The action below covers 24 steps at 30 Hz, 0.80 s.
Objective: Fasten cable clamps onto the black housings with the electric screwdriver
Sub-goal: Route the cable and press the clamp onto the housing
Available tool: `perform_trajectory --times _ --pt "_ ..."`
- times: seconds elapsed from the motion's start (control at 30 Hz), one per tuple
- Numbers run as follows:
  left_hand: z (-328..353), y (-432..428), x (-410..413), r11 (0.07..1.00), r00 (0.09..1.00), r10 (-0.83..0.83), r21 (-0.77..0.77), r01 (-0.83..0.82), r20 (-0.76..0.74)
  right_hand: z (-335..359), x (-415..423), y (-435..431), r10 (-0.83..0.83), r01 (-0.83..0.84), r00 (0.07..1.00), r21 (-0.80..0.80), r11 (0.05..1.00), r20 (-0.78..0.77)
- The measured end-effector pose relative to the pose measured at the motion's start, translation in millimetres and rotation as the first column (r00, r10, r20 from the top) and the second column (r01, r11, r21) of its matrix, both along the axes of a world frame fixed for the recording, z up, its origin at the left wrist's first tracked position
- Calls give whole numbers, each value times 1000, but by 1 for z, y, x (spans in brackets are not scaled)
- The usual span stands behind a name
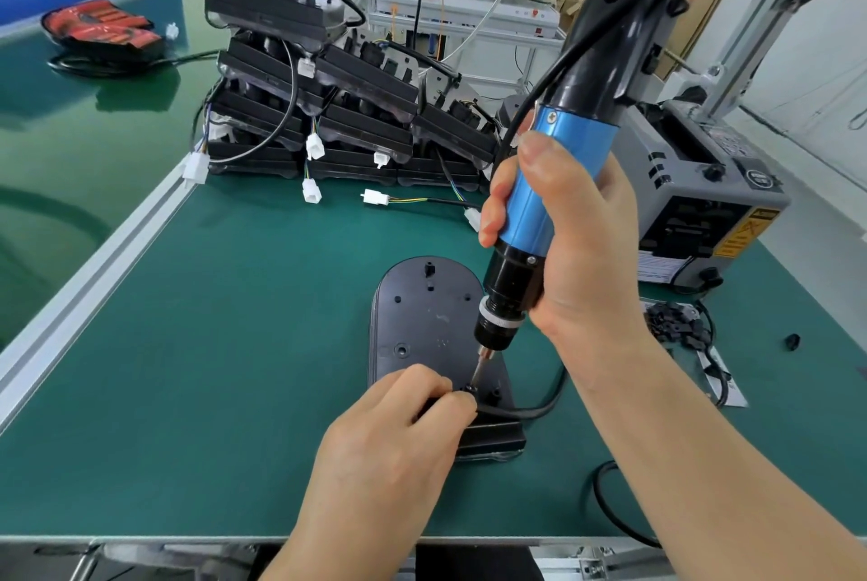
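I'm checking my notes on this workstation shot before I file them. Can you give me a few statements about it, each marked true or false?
1. The right hand grips the screwdriver. True.
2. The bit hangs high above the housing. False: its tip is down at the housing, by the left hand's fingertips.
3. The left hand is idle, off the housing. False: it holds the cable against the housing.
4. A stack of housings stands behind it. True.
5. The grey machine stands left of the stack. False: it stands to the right.
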<state>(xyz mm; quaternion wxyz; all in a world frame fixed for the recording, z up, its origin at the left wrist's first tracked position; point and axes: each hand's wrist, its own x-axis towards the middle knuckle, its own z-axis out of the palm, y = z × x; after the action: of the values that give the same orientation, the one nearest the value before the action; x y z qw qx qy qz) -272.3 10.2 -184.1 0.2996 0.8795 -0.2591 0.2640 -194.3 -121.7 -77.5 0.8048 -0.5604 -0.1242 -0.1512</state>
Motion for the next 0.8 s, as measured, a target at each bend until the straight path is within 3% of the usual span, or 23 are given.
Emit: perform_trajectory --times 0.43,0.8 --pt "3 -1 -1 1000 1000 16 25 -15 -21 -4 -2 4 -3 3 1000 -84 996 9" --pt "6 -1 -2 1000 999 16 28 -15 -45 -4 6 -3 -7 6 996 -9 1000 -90"
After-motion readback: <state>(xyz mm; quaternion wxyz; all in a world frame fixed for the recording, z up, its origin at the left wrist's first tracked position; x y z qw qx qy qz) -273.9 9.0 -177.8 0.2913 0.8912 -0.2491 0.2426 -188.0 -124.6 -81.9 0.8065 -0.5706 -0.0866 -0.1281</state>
